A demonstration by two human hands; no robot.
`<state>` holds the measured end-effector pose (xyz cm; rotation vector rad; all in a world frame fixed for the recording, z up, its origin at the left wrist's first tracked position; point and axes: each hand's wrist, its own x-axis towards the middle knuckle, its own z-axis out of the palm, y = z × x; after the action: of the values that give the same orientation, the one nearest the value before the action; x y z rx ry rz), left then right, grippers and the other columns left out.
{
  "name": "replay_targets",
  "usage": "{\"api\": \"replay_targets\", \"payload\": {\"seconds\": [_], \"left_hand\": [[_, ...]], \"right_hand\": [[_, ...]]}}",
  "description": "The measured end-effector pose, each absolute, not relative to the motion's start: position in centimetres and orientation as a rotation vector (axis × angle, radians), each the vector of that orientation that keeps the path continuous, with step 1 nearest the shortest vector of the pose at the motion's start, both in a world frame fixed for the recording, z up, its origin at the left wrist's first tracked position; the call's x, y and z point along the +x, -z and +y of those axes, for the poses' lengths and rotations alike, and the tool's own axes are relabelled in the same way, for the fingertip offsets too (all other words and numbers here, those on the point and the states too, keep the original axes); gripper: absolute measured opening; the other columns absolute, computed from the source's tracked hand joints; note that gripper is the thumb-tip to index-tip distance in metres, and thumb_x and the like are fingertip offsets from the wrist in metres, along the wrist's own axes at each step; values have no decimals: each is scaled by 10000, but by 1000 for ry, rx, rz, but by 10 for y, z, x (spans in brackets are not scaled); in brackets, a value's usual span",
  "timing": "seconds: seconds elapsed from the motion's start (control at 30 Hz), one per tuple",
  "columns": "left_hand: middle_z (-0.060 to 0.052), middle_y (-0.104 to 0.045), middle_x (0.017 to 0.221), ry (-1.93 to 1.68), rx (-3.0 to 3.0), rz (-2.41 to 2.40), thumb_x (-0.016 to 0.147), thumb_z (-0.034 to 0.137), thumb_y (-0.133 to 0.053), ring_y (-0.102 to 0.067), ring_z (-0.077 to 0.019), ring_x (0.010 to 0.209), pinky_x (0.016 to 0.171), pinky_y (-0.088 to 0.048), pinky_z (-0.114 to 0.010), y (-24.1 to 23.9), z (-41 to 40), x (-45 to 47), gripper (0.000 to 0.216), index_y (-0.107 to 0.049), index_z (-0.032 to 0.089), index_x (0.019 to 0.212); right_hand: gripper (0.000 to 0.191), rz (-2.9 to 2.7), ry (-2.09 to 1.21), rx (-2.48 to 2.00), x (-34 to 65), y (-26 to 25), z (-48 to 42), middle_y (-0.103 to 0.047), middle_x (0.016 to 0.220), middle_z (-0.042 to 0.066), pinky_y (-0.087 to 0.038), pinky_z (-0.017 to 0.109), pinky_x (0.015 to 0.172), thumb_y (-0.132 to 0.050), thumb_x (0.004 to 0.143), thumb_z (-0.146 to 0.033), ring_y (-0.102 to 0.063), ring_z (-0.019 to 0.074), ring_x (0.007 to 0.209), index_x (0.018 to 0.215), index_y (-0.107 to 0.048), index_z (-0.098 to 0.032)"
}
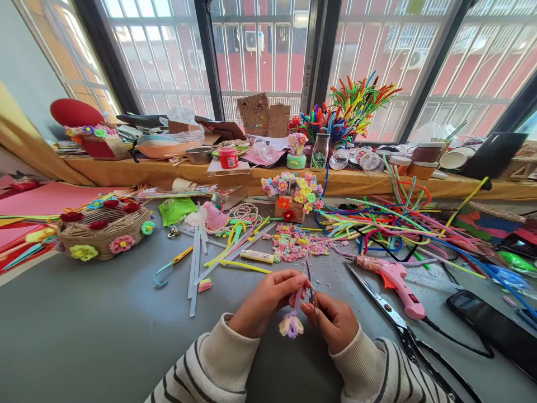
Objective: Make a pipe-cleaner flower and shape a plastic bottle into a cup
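Note:
My left hand (274, 294) is closed, pinching the pale purple stem of a small pipe-cleaner flower (291, 325). Its cream and purple petals hang downward below the fingers. In my right hand (333, 319) are narrow dark scissors (311, 282), seen nearly edge-on, with the blades pointing up and away beside the stem. The fingers hide most of the handles. Beyond both hands lies a pile of short pink and yellow fuzzy pieces (293, 243), with pale fluff scattered nearby.
To the right lie a pink glue gun (394, 280), large scissors (384, 305) and a black phone (495, 330). Glue sticks (195, 268) and a flower-trimmed basket (104, 232) are at left. Many pipe cleaners (377, 224) spread across the back right, below a crowded window ledge (168, 174).

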<state>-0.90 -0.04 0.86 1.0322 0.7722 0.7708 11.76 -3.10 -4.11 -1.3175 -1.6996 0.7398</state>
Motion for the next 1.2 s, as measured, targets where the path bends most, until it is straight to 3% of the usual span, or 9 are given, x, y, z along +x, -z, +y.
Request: {"api": "replay_targets", "payload": {"seconds": [0.43,0.9,1.2], "left_hand": [[49,-422,472,-812,1041,841,592,331,-584,-310,-34,420,442,-237,-185,-10,0,-8,231,-475,133,547],[51,-398,497,-737,1125,799,587,337,-589,-323,-44,461,455,-242,-182,-5,3,-13,239,-456,138,565],[52,-411,464,-779,1089,828,550,381,-598,-311,-37,424,435,-230,-179,-10,-1,-8,281,-459,138,539]], "right_hand": [[517,-1784,-914,-1205,120,40,-30,-409,465,-1,-281,210,433,-229,716,-577,-367,97,461,484,-419,-155],[492,-1803,-837,-1190,117,35,-35,-351,443,-24,-248,212,417,-245,710,-578,-333,92,437,509,-419,-164],[407,-1755,-656,-1299,117,39,-34,-256,404,-63,-214,208,397,-371,693,-496,-247,66,384,459,-232,-194]]}}
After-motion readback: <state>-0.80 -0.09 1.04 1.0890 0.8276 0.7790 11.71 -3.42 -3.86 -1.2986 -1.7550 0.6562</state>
